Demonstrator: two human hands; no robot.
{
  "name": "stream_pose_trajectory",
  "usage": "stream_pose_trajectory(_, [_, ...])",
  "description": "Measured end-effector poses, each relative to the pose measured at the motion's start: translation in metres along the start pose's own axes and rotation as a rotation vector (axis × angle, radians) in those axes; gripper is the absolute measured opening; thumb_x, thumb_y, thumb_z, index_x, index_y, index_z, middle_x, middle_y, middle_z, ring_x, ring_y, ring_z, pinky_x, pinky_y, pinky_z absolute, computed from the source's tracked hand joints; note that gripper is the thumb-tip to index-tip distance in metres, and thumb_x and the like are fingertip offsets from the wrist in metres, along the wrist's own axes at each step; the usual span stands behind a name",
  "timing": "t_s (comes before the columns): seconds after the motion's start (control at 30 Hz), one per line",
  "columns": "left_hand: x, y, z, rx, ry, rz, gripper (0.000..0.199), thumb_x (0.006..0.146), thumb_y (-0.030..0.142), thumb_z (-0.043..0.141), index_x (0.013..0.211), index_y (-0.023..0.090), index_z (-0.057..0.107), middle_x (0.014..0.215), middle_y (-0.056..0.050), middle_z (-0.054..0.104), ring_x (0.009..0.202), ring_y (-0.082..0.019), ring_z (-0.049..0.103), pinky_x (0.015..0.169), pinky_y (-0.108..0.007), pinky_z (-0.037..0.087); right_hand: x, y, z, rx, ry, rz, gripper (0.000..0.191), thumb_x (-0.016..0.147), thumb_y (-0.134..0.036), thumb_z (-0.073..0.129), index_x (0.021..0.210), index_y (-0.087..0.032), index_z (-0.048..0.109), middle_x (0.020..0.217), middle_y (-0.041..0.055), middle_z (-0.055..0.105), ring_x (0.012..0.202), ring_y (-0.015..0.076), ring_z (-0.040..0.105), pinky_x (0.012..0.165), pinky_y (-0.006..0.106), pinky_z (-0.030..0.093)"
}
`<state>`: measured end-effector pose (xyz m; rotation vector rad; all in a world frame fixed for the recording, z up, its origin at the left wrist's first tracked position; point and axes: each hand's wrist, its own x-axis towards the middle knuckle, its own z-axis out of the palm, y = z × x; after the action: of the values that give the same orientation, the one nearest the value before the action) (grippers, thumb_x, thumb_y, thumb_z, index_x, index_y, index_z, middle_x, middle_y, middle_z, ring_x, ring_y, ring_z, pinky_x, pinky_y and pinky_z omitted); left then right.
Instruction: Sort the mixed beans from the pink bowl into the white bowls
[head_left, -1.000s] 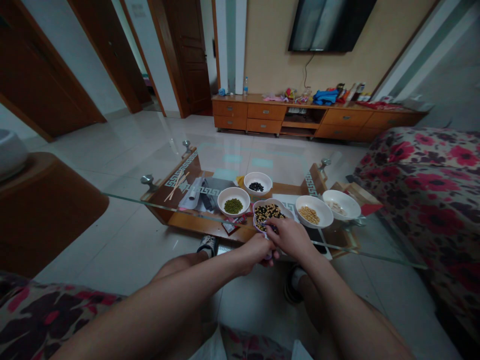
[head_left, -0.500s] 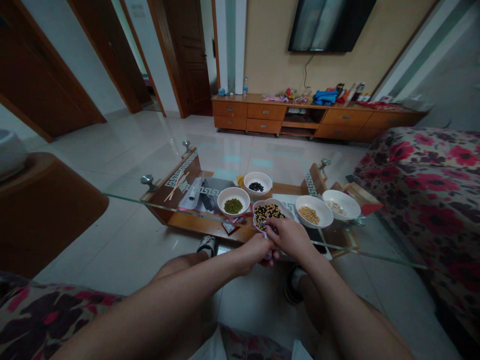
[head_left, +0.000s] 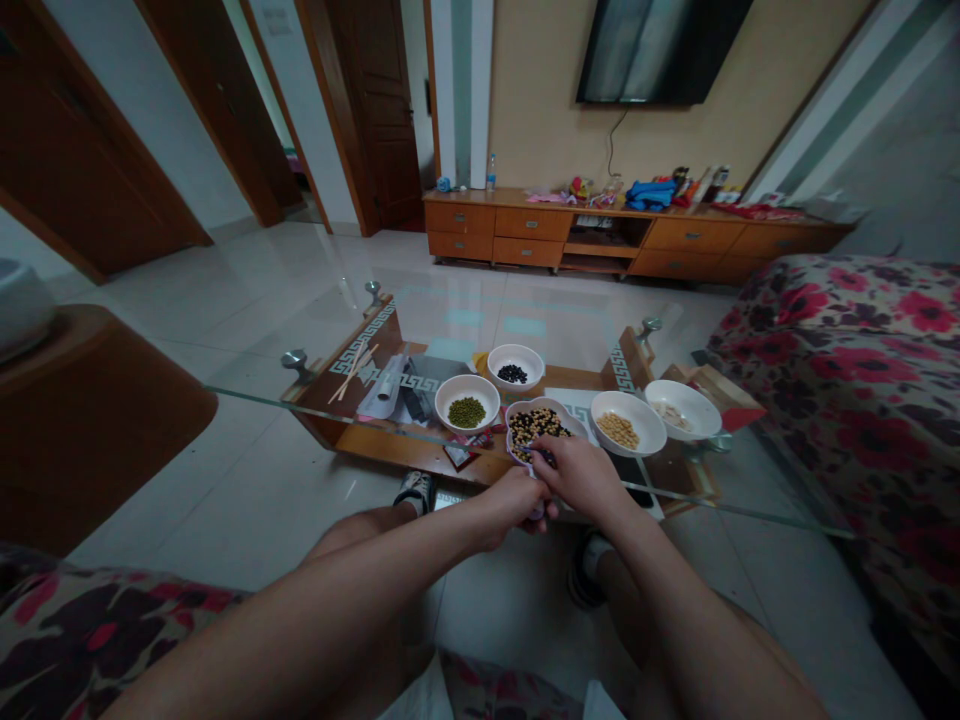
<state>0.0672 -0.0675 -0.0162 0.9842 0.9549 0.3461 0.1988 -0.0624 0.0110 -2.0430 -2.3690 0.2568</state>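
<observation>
Lobed bowl (head_left: 576, 422) (mixed beans (head_left: 534, 424) inside)

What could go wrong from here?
Left hand appears to grip the scalloped dish at the near edge of the glass table; a tug might tip it, spilling mixed beans.

Right hand sits close to the white bowl of yellow beans; a sideways swing could knock it.

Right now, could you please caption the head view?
Left hand and right hand close together at a pale scalloped dish of black and yellow beans.
</observation>
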Motion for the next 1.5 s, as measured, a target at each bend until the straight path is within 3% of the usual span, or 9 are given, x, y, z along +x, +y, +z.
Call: stream_pose_trajectory(1.5, [0.0003,-0.0004,-0.0002,0.001,-0.002,0.009,0.008,0.071,0.015,0.045,0.073,0.016,0.053,0.062,0.001,0.054,0.045,-0.009,0.045,0.045,-0.021,0.035,-0.0007,0.001,0.002,0.009,0.048,-0.024,0.028,0.093,-0.037,0.043,0.095,-0.025,0.068,0.088,0.0047,0.072,0.081,0.019,0.064,0.061,0.027,0.032])
